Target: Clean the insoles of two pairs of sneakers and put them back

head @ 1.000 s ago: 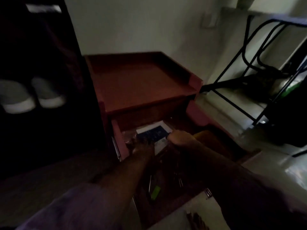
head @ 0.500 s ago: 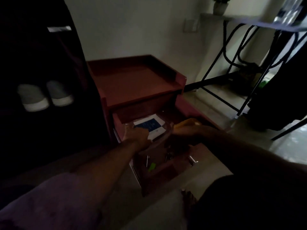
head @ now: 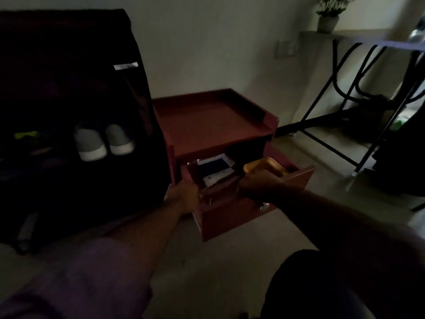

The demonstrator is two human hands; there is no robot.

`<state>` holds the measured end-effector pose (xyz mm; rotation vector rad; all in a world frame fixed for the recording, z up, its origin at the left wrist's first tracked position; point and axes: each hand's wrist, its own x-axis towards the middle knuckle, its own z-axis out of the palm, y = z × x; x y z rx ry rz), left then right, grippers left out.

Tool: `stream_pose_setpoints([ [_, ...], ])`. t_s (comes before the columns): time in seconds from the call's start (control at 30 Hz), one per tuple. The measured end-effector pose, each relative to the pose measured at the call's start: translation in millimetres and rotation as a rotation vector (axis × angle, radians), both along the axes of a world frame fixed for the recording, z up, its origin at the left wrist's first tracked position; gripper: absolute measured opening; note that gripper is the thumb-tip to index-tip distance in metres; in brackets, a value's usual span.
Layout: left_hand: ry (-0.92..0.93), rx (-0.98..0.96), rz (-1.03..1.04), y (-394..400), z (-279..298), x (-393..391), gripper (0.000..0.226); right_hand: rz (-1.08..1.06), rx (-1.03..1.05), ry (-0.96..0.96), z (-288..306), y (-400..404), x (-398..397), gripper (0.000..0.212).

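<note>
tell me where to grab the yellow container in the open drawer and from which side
Grip the yellow container by its raised rim on the far right edge, coming down from above. It lies open side up in the drawer, so the rim is the exposed part. The right hand covers its near edge, and the cabinet top overhangs its back, leaving only a steep approach.
</note>
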<state>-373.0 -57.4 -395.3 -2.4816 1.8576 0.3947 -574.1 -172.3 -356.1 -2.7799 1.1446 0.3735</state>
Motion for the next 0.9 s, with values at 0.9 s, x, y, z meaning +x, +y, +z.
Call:
stream_pose_setpoints([
  [0.9, -0.246, 0.131, 0.204, -70.7, 118.6, 118.1, 0.061, 0.132, 0.052, -0.087, 69.5, -77.5, 204.2, 0.021],
])
